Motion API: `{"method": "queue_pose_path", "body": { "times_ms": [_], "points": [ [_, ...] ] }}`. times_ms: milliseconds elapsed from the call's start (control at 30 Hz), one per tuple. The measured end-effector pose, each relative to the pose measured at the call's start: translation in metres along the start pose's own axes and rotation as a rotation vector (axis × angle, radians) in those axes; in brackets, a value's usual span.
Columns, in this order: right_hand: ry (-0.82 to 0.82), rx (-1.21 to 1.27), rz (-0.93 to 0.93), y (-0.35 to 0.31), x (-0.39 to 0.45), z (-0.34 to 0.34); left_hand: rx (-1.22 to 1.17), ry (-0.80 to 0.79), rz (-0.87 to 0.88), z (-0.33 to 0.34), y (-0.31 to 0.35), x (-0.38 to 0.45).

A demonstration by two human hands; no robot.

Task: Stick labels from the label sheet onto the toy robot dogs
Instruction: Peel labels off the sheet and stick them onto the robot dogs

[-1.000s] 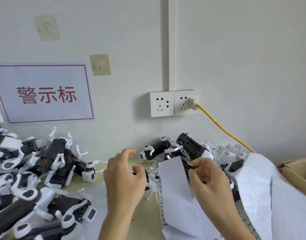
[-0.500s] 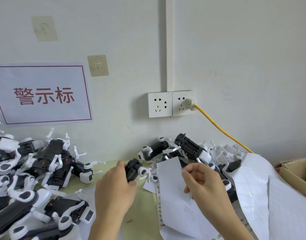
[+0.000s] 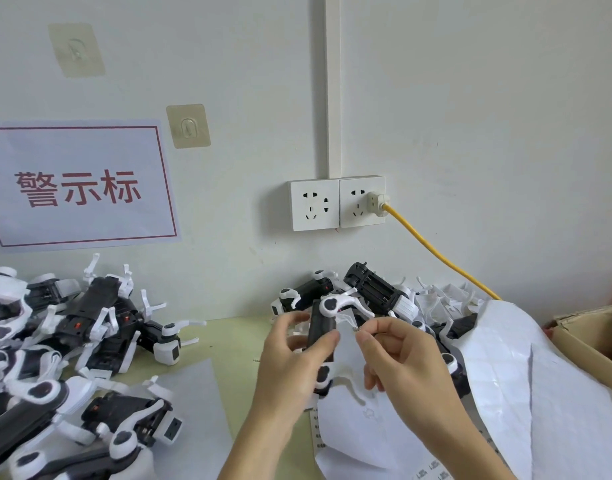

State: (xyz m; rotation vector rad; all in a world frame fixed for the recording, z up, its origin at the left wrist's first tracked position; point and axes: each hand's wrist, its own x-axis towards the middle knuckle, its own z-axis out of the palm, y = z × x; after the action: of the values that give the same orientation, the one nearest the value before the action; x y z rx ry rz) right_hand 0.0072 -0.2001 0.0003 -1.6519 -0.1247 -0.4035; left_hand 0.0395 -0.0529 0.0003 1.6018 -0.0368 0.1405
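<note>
Left hand point(image 3: 290, 372) grips one dog point(image 3: 320, 327); right hand point(image 3: 398, 362) pinches a label point(image 3: 356, 329) beside it. Label not yet applied; many dogs remain, apparently.

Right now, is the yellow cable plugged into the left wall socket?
No, the yellow cable is plugged into the right wall socket; the left wall socket has nothing in it.
</note>
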Motion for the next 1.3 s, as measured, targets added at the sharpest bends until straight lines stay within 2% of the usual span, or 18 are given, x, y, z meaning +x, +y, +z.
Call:
{"method": "queue_pose_path", "body": {
  "times_ms": [300,767,1300],
  "points": [
    [0.018,-0.12,-0.036,0.001,0.002,-0.007,-0.056,-0.119,0.078,0.009,0.0,-0.005],
    [-0.003,-0.235,-0.1,0.012,0.005,-0.008,0.004,-0.203,0.149,0.009,-0.011,0.0],
    [0.007,-0.375,-0.161,0.013,0.006,-0.008,0.055,-0.213,0.133,0.01,-0.016,0.003]
  ]
}}
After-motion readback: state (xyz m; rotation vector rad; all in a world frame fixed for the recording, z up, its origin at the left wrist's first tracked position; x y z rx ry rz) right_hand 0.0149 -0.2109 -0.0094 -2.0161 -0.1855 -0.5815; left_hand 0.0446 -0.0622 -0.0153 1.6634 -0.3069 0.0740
